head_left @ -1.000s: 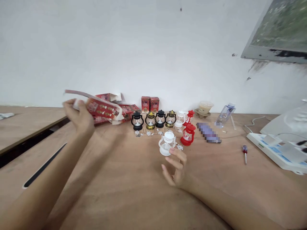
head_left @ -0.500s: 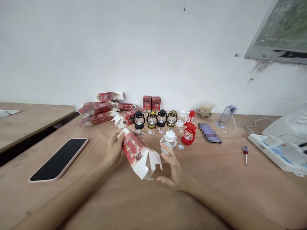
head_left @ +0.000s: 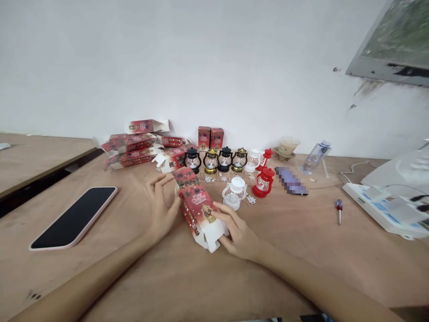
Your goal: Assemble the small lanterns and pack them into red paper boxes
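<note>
A flat-packed red and white carton (head_left: 198,206) is squared up into a tube on the wooden table (head_left: 301,250), one open end with white flaps pointing at me. My left hand (head_left: 161,207) presses against its left side, fingers spread. My right hand (head_left: 233,232) grips its near right end, thumb on top. Just beyond the carton stands a small white toy lantern (head_left: 234,193), with a red lantern (head_left: 263,183) to its right.
A row of black, gold and white mini lanterns (head_left: 219,160) stands behind, with two upright red boxes (head_left: 210,137) and a pile of flat red cartons (head_left: 137,145) at the wall. A phone (head_left: 74,216) lies left. A screwdriver (head_left: 339,209), bottle (head_left: 315,156) and white device (head_left: 385,210) sit right.
My left hand carried the flat carton from the pile down to the table centre. My right hand took its other end, and the carton has opened from flat into a tube.
</note>
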The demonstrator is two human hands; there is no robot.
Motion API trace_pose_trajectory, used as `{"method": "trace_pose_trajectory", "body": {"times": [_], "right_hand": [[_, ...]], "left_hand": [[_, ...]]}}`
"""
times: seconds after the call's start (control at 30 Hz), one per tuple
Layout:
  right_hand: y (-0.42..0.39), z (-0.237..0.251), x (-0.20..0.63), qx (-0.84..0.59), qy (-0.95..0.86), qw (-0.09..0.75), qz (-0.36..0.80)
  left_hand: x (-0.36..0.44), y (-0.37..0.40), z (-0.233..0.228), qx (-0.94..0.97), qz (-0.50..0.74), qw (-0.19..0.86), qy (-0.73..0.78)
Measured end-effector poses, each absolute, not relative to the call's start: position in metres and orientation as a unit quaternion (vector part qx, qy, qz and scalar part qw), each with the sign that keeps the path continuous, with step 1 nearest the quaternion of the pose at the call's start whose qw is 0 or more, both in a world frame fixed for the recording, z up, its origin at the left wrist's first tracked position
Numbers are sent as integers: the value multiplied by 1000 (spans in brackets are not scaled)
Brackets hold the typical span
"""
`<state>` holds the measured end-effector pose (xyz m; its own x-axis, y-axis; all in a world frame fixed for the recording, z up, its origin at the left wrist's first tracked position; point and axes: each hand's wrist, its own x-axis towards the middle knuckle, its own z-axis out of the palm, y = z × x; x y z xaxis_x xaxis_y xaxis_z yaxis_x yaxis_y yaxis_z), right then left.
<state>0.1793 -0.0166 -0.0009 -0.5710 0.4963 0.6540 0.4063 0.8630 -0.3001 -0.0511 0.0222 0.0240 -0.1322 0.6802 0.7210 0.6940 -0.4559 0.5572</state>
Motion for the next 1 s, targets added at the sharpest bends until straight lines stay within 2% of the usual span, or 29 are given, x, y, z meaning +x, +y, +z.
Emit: {"method": "trace_pose_trajectory", "body": {"times": [0.1, 0.33, 0.5, 0.6, 0.8, 0.9, 1.0], "right_hand": [[-17, 2, 179, -262, -905, 331, 52], [-16, 2, 179, -293, -905, 296, 91], [-14, 0, 181, -289, -884, 346, 122], [-14, 0, 181, -294, -851, 412, 143], [-17, 0, 175, -319, -747, 524, 255], [-17, 2, 175, -343, -736, 528, 251], [-17, 5, 177, -332, -783, 500, 167]], "left_hand": [[-47, 12, 24, -727, -481, 62, -486], [-38, -3, 20, -861, -338, -22, -381], [-36, 0, 11, -876, -316, -26, -365], [-35, 0, 10, -868, -328, -49, -369], [-37, -3, 21, -854, -391, -94, -330], [-38, -3, 22, -853, -405, -95, -314], [-39, -3, 21, -850, -409, -80, -322]]}}
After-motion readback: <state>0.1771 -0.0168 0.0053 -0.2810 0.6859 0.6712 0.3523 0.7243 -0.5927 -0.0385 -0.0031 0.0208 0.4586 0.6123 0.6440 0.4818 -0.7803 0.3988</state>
